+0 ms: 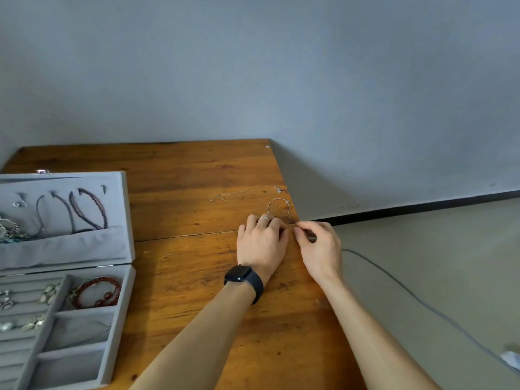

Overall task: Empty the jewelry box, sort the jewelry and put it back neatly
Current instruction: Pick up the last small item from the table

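We open on the big grey wall (309, 66) filling the top of the view, and below it the wooden table (183, 170), pushed into the corner, with pale floor (436, 249) off to the right. At the table's left edge sits the grey jewelry box (125, 305), wide open, its padded lid (84, 249) standing up behind the tray.

And there are both forearms, reaching in over the table's right side. The left hand (261, 243) is knuckles up, fingers curled down onto the wood; its fingertips are hidden from us, so we cannot tell whether it holds anything. The right hand (319, 246) sits just beside it at the table edge, thumb and forefinger pinched on the near end of the thin chain loop (270, 204).

There is a dark watch (242, 275) on the left wrist. Back in the box, a red bead bracelet (95, 291) lies in the tray's top right compartment, small pale earrings (49, 294) sit in the slotted rows to its left, and dark cord necklaces (87, 209) hang inside the lid above its pocket.

That chain loop lies on the wood just beyond the fingers. Further out, a second fine chain (239, 192) is stretched across the table, apart from the loop. On the floor a grey cable (408, 291) trails. Smallest of all is a silver ring (264, 219) on a left finger.
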Available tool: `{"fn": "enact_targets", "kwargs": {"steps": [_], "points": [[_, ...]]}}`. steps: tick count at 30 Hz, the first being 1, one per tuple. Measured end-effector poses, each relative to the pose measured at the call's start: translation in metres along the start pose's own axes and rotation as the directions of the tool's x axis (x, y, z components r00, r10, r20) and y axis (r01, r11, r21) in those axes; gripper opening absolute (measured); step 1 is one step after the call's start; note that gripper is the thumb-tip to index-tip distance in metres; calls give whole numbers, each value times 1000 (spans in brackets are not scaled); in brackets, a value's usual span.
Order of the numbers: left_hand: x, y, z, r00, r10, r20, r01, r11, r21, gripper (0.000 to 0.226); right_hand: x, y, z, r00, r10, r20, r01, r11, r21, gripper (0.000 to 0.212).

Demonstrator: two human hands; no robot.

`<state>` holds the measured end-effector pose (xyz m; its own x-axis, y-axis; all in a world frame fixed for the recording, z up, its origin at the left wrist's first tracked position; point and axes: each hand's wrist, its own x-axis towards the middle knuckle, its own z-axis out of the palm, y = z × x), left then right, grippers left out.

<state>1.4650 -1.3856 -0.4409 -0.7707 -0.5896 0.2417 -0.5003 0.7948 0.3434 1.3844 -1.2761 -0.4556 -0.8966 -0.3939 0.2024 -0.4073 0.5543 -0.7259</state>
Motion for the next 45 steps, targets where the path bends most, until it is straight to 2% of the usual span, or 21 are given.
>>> {"fn": "enact_targets", "kwargs": {"steps": [6,9,12,16,21,30,36,39,41,43,45], "points": [[-4,-2,-5,997,-19,70,22,999,-38,32,-4,-8,-6,999,25,27,-25,1000,-3,19],[-12,-4,-10,995,21,101,-18,999,-30,34,-7,-11,-11,997,50,56,-49,998,-28,23],[-32,-9,-19,986,81,143,-83,996,11,39,-24,-14,-17,997,49,64,-41,991,-128,26],[-83,-26,-44,975,117,190,-130,990,58,48,-73,-22,-25,987,-151,59,162,939,-302,26],[-168,-62,-81,960,120,253,-149,984,99,56,-157,-35,-28,923,-369,111,382,832,-402,26],[-299,-120,-136,982,-2,191,-22,991,128,56,-294,-72,-22,877,-455,154,480,822,-307,27],[-332,-169,-154,985,-145,99,126,977,172,53,-329,-86,-4,864,-474,169,501,840,-210,30],[-340,-174,-152,986,-157,61,142,971,192,53,-332,-83,-1,884,-445,144,465,869,-166,39],[-341,-170,-149,984,-172,41,161,969,189,52,-335,-87,-5,884,-444,143,462,876,-139,36],[-341,-168,-148,983,-180,36,170,968,184,52,-337,-94,-12,879,-431,204,460,878,-130,30],[-341,-171,-148,983,-177,47,165,968,187,53,-324,-111,-29,879,-347,326,402,908,-119,31]]}}
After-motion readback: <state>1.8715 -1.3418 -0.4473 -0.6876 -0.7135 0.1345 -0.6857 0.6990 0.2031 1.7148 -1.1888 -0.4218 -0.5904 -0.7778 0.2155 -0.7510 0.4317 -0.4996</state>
